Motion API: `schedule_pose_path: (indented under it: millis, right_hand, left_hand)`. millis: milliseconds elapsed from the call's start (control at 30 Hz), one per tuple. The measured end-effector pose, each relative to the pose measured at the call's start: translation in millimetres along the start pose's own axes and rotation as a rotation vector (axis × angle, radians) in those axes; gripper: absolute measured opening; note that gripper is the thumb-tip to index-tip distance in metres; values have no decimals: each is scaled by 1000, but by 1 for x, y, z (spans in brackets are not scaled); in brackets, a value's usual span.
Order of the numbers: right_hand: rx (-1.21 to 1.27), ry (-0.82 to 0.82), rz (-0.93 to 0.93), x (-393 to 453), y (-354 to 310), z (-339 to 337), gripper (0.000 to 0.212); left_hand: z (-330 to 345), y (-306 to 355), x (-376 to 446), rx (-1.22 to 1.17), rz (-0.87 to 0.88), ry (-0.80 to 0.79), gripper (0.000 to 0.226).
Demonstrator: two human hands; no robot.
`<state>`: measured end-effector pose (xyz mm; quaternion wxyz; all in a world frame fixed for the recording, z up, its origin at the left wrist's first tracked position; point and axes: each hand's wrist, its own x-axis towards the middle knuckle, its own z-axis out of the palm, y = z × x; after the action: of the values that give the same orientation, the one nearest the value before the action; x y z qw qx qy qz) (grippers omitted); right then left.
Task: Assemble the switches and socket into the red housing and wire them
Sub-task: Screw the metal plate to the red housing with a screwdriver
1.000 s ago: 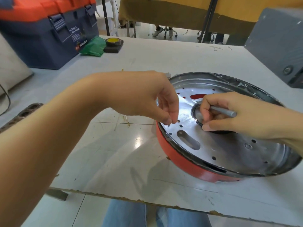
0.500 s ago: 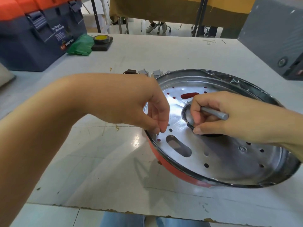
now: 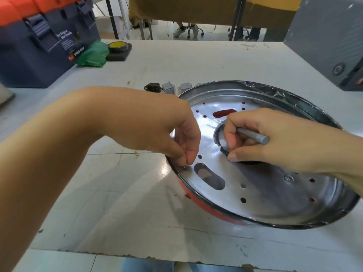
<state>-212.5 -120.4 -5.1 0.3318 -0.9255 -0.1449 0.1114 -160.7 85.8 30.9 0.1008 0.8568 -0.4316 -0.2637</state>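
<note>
While left hand [image 3: 182, 146] pinches a small screw [image 3: 184, 166] at the near-left rim hole, right hand [image 3: 253, 140] grips a grey screwdriver [image 3: 253, 135].

Red housing [image 3: 208, 210] w/ its steel plate [image 3: 255, 185] lies on the worktop [image 3: 196, 61]; screw sits left of and nearer than the right hand, so driver must swing left. Socket [image 3: 153, 87] & switches [image 3: 169, 87] lie just beyond the rim, untouched.

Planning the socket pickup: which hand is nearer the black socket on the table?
Left. The left hand sits at the housing's near-left rim, just in front of the black socket; the right hand, holding a grey tool, is over the housing's centre, farther right.
</note>
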Motion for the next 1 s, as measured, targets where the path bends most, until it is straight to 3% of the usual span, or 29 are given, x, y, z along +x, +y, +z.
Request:
schedule_pose_path:
  millis: [1000]
  right_hand:
    - [-6, 5, -28, 2, 4, 1, 16]
  left_hand:
    - [4, 3, 4, 75, -38, -24, 11]
